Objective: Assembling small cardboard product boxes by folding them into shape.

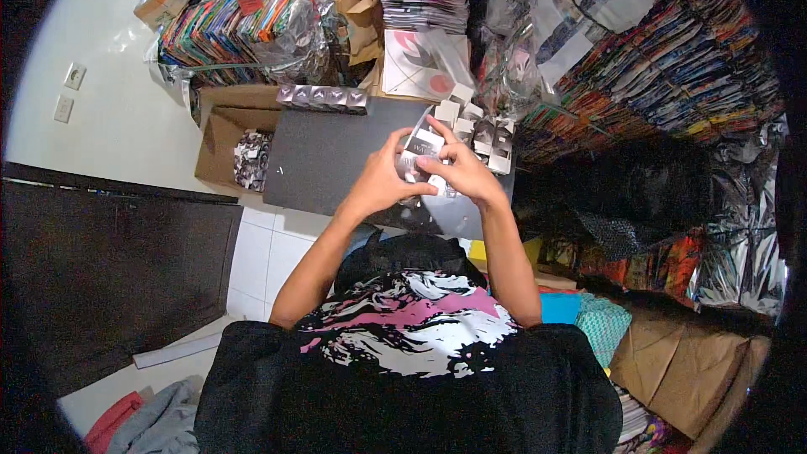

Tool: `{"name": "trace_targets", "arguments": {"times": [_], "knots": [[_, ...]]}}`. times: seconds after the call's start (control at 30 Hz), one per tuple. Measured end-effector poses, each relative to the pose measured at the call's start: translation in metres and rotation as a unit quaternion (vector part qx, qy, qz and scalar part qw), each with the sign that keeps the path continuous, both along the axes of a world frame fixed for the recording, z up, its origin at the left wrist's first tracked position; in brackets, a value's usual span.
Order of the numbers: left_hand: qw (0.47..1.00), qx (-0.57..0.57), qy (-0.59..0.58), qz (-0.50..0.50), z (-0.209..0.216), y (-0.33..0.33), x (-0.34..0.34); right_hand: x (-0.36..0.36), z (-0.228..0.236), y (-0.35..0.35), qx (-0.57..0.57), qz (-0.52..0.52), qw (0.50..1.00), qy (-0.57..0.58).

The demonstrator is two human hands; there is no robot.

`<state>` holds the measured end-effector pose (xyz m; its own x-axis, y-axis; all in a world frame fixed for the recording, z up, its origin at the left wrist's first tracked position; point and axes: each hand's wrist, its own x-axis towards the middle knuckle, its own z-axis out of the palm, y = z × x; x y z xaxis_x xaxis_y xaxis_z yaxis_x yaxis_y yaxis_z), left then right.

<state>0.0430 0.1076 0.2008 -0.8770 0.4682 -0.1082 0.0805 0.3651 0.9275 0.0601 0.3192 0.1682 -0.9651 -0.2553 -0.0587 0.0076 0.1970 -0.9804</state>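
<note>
Between my two hands is a small grey-and-white carton [426, 145], held above the dark grey tabletop [324, 151]. My left hand [382, 178] grips its left side, with the thumb below. My right hand [462, 170] holds it from the right, thumb on the front face and index finger stretched along the top. Just beyond my right hand stand several small white and grey cartons [496, 145], some with flaps up. A row of closed dark grey small boxes [322, 99] lines the far edge of the table. What lies inside the held carton cannot be seen.
An open cardboard box [220, 139] at the left holds a pile of flat printed pieces [252, 160]. Behind the table are stacked printed sheets [424, 0] and a plastic-wrapped bundle [252, 21]. Tall piles of packets [647, 59] fill the right. A dark cabinet [118, 261] stands at left.
</note>
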Motion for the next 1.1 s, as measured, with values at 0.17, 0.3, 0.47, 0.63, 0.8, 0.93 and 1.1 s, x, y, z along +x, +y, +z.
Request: {"name": "trace_targets", "arguments": {"times": [0.17,0.3,0.47,0.63,0.8,0.93,1.1], "knots": [[0.999,-0.014,0.046,-0.006,-0.013,-0.003,-0.006,0.003,-0.004,-0.007,0.021,-0.011,1.000,-0.003],[0.995,-0.048,0.029,0.084,-0.018,-0.008,-0.021,0.000,-0.015,-0.013,0.054,-0.106,0.993,-0.015],[0.954,-0.182,0.207,0.118,-0.027,-0.014,-0.024,0.003,-0.020,-0.005,-0.077,-0.154,0.983,-0.068],[0.931,-0.196,0.275,0.138,-0.025,0.000,-0.012,0.009,-0.019,-0.005,-0.091,-0.146,0.980,-0.100],[0.913,-0.224,0.310,0.144,-0.017,0.008,-0.011,0.014,-0.023,-0.007,-0.048,-0.162,0.984,-0.062],[0.940,-0.115,0.276,0.164,-0.019,0.013,-0.011,0.019,-0.007,-0.026,-0.072,-0.091,0.993,-0.022],[0.971,-0.019,0.136,0.196,-0.032,0.010,-0.015,0.021,-0.005,-0.053,-0.011,-0.131,0.987,0.096]]}}
